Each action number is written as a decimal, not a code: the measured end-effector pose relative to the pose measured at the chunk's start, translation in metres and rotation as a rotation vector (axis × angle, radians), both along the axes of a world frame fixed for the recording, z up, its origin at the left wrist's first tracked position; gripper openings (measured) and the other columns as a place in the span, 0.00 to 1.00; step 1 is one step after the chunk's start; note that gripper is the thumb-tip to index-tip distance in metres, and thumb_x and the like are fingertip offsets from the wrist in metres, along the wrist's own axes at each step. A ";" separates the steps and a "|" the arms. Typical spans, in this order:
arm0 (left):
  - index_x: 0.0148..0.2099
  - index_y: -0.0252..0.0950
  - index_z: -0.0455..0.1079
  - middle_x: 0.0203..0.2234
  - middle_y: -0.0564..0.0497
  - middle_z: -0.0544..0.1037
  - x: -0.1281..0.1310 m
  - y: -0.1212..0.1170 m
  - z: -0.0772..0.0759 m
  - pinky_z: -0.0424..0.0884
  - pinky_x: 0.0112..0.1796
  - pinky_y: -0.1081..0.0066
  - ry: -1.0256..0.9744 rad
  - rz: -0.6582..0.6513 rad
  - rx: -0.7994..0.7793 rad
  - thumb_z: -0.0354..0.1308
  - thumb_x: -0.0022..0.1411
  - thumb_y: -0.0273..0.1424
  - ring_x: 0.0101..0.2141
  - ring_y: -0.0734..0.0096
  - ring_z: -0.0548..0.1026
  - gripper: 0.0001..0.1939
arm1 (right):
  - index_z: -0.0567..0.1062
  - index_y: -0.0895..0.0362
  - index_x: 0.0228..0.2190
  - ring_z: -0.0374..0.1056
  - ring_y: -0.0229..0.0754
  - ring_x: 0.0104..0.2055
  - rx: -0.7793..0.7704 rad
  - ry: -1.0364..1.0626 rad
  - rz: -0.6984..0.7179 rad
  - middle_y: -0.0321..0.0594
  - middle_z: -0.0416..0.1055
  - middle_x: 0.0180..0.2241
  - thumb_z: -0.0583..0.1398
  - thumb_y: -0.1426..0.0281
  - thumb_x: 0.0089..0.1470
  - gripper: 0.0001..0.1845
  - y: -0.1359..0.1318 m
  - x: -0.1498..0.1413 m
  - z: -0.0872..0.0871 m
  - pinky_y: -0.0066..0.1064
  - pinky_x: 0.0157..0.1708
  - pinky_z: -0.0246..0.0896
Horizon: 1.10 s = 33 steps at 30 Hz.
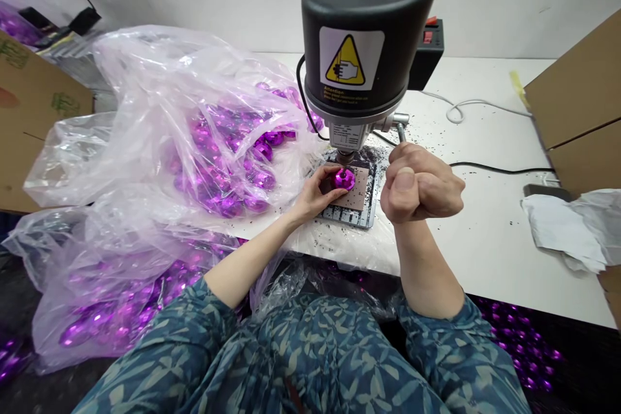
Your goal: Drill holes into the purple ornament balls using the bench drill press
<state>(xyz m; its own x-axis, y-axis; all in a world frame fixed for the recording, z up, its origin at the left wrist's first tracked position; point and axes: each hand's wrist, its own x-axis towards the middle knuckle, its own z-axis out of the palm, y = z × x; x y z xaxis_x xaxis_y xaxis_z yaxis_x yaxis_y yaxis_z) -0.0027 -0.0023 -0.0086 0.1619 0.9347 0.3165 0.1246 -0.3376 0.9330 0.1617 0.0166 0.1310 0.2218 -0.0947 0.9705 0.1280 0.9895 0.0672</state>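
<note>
A black bench drill press (369, 26) stands before me, a warning label on its housing. My left hand (320, 192) pinches a shiny purple faceted ball (344, 179) between thumb and fingers, holding it on a brown board (356, 197) over the metal base (369, 217). The drill chuck (345, 156) is right above the ball, and the bit appears to meet its top. My right hand (421, 184) is closed in a fist around the feed lever (401, 129) of the press; the lever's lower end is hidden in the fingers.
Clear plastic bags (145, 90) full of purple balls (233, 168) cover the left of the white table (490, 233). Dark shavings surround the base. Cardboard boxes (577, 84) and crumpled white paper (557, 226) are at the right. Cables (499, 169) cross the tabletop. More balls (528, 349) lie below.
</note>
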 end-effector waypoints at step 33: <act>0.56 0.35 0.74 0.45 0.41 0.83 -0.070 -0.027 0.017 0.80 0.51 0.55 0.783 0.367 0.388 0.49 0.71 0.20 0.48 0.56 0.82 0.18 | 0.56 0.54 0.19 0.51 0.30 0.17 -0.485 0.147 0.064 0.29 0.48 0.16 0.62 0.60 0.65 0.28 -0.015 -0.009 0.058 0.32 0.19 0.43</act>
